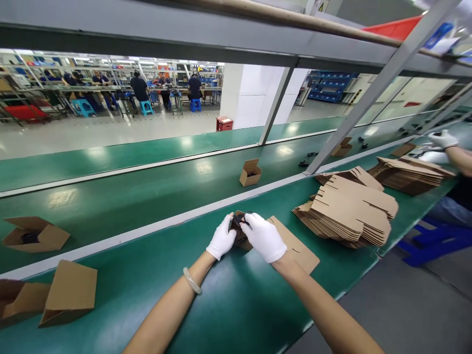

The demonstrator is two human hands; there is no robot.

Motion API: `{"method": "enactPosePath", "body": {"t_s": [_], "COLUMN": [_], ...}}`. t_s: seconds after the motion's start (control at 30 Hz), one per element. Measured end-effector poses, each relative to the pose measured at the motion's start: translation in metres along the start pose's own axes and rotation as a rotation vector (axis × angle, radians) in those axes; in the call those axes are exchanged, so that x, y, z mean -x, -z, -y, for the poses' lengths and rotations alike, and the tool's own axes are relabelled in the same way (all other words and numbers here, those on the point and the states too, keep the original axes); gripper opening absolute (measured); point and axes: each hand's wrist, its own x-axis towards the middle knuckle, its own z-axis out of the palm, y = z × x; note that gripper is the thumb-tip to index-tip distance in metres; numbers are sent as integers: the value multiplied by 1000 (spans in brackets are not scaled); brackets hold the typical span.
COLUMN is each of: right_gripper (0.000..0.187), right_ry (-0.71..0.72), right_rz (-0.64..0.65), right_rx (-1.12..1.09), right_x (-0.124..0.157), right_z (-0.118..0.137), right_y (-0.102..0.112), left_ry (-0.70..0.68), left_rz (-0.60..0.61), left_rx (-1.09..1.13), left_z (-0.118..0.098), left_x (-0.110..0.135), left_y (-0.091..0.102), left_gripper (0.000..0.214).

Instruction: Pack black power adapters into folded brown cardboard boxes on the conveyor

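Note:
My left hand (222, 239), in a white glove, closes on the side of a small brown cardboard box (246, 244) on the green bench. My right hand (266, 239), gloved too, pinches a small black part (239, 219) at the box's opening. Its exact kind is too small to tell, and the gloves hide much of the box. A flat cardboard blank (300, 248) lies beneath and beside my right forearm. Farther right sits a thick stack of folded-flat box blanks (342, 209).
Open boxes (35, 241) (250, 174) with dark contents stand on the conveyor belt (147, 189) beyond a white rail (177, 216). More boxes (72, 290) are at bottom left. A slanted metal post (368, 98) rises ahead. At right, a co-worker's gloved hand (443, 139) is near another stack (407, 174).

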Motion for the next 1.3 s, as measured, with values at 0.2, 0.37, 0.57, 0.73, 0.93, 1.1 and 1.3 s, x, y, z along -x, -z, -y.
{"method": "enactPosePath", "body": {"t_s": [0.2, 0.37, 0.57, 0.73, 0.93, 1.1, 1.3], "right_gripper": [27, 28, 28, 18, 31, 33, 42], "right_ry": [146, 93, -22, 99, 166, 209, 195], "right_rz": [-105, 134, 756, 898, 830, 651, 809], "right_rx": [-11, 113, 243, 147, 88, 133, 91], "right_x": [-10, -5, -17, -43, -28, -4, -18], "right_z": [6, 5, 10, 13, 2, 3, 13], "right_y": [3, -2, -2, -7, 14, 26, -2], "left_ry": [-31, -26, -33, -16, 42, 61, 38], "left_rz": [42, 27, 33, 21, -69, -99, -94], "left_rx": [18, 28, 57, 41, 4, 15, -12], "left_z": [10, 15, 14, 11, 9, 11, 15], "left_x": [-3, 1, 5, 8, 7, 5, 4], "left_y": [5, 9, 8, 7, 3, -1, 3], "left_gripper": [55, 52, 50, 48, 38, 34, 31]}}
